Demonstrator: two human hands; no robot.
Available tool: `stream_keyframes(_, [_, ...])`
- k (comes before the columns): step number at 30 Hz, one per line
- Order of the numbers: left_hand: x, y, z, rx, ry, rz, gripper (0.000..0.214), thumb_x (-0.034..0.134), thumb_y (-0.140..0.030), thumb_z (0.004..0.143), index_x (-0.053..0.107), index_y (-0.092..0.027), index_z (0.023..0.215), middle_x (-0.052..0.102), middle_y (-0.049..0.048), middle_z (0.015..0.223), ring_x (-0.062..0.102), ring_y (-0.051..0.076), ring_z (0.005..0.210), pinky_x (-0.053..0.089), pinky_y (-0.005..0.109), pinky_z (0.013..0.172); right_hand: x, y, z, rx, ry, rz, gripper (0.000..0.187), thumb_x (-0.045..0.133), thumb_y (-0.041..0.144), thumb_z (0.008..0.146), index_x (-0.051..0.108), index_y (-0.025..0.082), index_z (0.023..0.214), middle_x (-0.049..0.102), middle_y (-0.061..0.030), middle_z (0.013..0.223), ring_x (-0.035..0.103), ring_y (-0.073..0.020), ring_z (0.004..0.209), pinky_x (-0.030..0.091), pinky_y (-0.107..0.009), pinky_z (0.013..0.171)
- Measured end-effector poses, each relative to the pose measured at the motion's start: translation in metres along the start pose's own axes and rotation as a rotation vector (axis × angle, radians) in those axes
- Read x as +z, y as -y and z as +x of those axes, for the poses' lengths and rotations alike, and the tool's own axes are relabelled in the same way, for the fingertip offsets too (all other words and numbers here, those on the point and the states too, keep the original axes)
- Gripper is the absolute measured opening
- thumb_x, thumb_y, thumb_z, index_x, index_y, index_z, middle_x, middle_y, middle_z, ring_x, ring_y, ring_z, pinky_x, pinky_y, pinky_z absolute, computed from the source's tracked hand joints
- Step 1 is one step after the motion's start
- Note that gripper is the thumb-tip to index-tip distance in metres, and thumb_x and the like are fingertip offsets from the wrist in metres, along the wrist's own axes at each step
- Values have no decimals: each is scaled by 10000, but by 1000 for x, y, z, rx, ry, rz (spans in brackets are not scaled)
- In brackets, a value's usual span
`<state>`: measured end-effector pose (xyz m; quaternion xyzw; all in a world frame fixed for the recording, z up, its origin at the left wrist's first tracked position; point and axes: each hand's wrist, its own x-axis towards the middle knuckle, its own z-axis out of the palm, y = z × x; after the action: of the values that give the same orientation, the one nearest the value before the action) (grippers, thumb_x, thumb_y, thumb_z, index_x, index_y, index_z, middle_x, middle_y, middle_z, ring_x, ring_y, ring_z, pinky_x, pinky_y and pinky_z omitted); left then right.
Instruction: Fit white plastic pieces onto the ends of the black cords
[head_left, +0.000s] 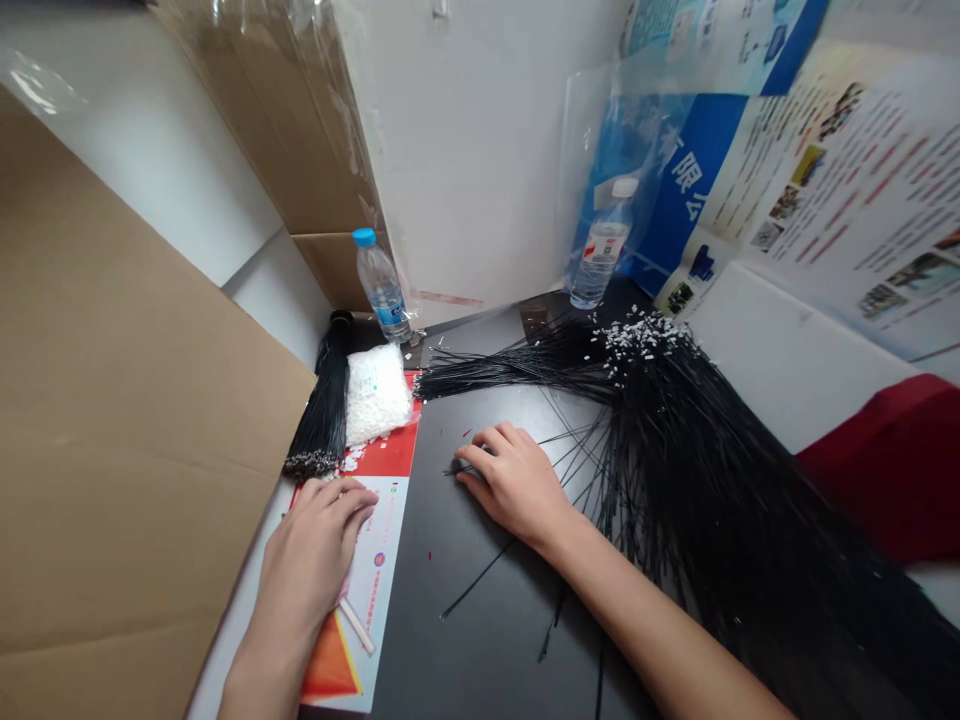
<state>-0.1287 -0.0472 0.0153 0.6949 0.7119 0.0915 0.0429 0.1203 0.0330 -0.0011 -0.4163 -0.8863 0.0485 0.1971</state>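
My left hand rests palm down on a red and white printed sheet, fingers together and stretched toward a tied bundle of black wires. My right hand lies on the black table, fingertips pressing on a thin black wire by the edge of a large loose pile of black wires with white connectors. A clear bag of small white connectors sits beside the tied bundle. Neither hand visibly holds anything.
Two water bottles stand at the back, one with a blue cap, one with a white cap. A big cardboard sheet stands at the left. Printed posters lean at the right, with a red object below.
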Motion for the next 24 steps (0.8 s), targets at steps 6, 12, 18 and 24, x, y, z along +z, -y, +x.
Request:
stream_keyframes(6, [-6, 1, 3, -48, 55, -94, 251, 476, -316, 934, 704, -262, 844, 728, 48, 940, 637, 256, 954, 453, 302, 636, 7, 2, 2, -71, -113, 46, 169, 556, 239, 978, 669, 193, 860, 680, -46, 940, 526, -193, 878, 367, -323, 746])
stream_keyframes(12, [-15, -37, 14, -110, -93, -504, 238, 566, -432, 887, 703, -238, 870, 699, 23, 800, 585, 184, 635, 437, 293, 597, 5, -1, -2, -25, -156, 255, 131, 494, 194, 977, 609, 175, 916, 677, -48, 873, 555, -174, 812, 411, -299, 743])
stream_keyframes(18, [-3, -86, 58, -164, 37, -1206, 327, 730, -436, 762, 728, -176, 961, 710, 39, 826, 556, 126, 592, 402, 241, 534, 5, -6, -5, 119, -214, 514, 138, 489, 158, 945, 603, 185, 1017, 682, -47, 934, 607, -156, 831, 462, -274, 774])
stream_keyframes(24, [21, -100, 73, -268, 35, -1541, 419, 837, -416, 632, 708, -134, 913, 698, 24, 817, 452, 40, 469, 341, 208, 485, 4, -8, -3, 207, -312, 559, 109, 536, 188, 932, 644, 189, 939, 657, -26, 848, 571, -132, 732, 451, -252, 706])
